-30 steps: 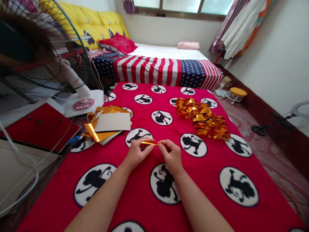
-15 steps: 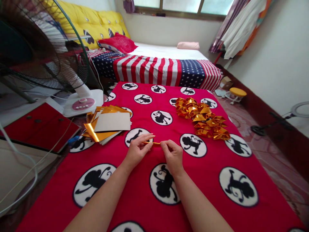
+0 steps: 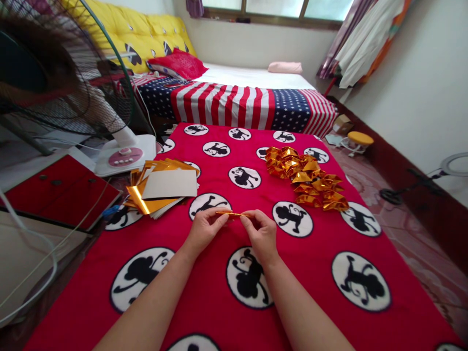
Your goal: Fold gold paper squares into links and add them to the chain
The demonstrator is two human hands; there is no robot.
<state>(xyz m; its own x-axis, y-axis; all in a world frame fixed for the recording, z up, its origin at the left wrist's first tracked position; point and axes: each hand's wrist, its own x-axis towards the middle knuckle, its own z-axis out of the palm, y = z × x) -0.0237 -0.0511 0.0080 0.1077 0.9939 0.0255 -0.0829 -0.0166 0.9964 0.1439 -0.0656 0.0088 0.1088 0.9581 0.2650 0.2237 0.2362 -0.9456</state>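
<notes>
Between my hands is a narrow folded piece of gold foil paper (image 3: 233, 214), seen nearly edge-on. My left hand (image 3: 207, 227) pinches its left end between thumb and fingers. At the other end, the thumb and fingers of my right hand (image 3: 260, 234) grip it too. To the left lies a stack of gold foil paper sheets (image 3: 137, 197), with a pale sheet (image 3: 170, 184) face up on top. Over to the right, several folded gold paper pieces (image 3: 307, 178) sit clustered together on the red cloth (image 3: 204, 312).
A standing fan (image 3: 124, 151) is at the left, beside a red-topped cabinet (image 3: 58, 190) with cables near it. A bed (image 3: 234, 105) stands behind the cloth. On the right floor are a yellow stool (image 3: 360, 139) and a stand with a ring (image 3: 455, 165).
My left fingers have closed in on the foil paper from a more spread pose. My right fingers have shifted slightly along it, and the hands are a little nearer together.
</notes>
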